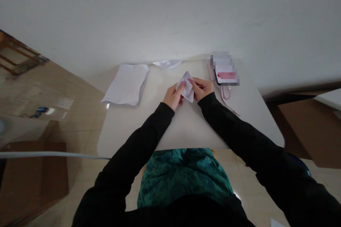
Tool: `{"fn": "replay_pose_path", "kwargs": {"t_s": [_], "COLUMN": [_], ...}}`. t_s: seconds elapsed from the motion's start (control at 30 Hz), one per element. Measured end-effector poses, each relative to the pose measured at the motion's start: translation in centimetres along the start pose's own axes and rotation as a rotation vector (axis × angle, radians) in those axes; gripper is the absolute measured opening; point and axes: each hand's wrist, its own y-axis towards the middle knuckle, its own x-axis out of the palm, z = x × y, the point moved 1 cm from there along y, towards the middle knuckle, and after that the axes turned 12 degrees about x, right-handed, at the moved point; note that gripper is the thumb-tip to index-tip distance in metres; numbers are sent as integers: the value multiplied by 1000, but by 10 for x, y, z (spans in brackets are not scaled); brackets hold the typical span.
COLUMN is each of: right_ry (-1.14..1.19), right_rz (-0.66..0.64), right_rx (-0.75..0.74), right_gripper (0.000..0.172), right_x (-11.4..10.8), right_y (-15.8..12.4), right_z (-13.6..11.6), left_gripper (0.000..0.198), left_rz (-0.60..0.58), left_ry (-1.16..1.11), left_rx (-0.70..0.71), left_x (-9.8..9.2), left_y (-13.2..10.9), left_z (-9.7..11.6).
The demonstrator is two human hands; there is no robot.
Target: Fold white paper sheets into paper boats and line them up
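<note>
A small folded piece of white paper (188,93) is held above the middle of the white table (191,127). My left hand (174,96) grips its left side, with the thumb lying on top of the paper. At the right side, my right hand (201,88) pinches the paper between thumb and fingers. The paper has creases and pointed corners at top and bottom. Some of the fingertips are hidden behind it.
A stack of white paper (127,84) lies at the table's left. White paper strips (167,64) rest by the wall. A phone (226,74) with a pink strap (226,93) is at the back right. Cardboard boxes (314,127) stand on the floor.
</note>
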Motion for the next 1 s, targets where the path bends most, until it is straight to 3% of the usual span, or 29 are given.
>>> {"fn": "replay_pose_path", "kwargs": {"t_s": [0.1,0.23,0.4,0.53,0.7,0.83,1.0], "right_ry": [-4,-106,-561,-888,-674,-452,-549], "right_rz": [-57,-192,-119,-60,-125,-120,-115], "right_rx": [1,77,-6,5,-88,-37,-29], "right_gripper": [33,42,35,25,28,39,45], "right_x": [-1,1,6,8,7,6,9], "right_y": [-2,-4,-4,-9,-10,-6,-5], "right_z": [-3,0,-2,-10,-7,0,-6], "left_gripper": [44,53,46,39,43,54,54], "left_rz": [-11,-45,-106,-170,-203,-244,-183], "left_ry": [53,289,816,1180,983,895,892], "left_rx": [-18,83,331,336,394,374,442], "left_x": [1,-4,-7,-7,-9,-10,-8], "left_y": [-2,1,2,-1,-1,-1,-2], "left_z": [3,2,0,6,15,14,11]}}
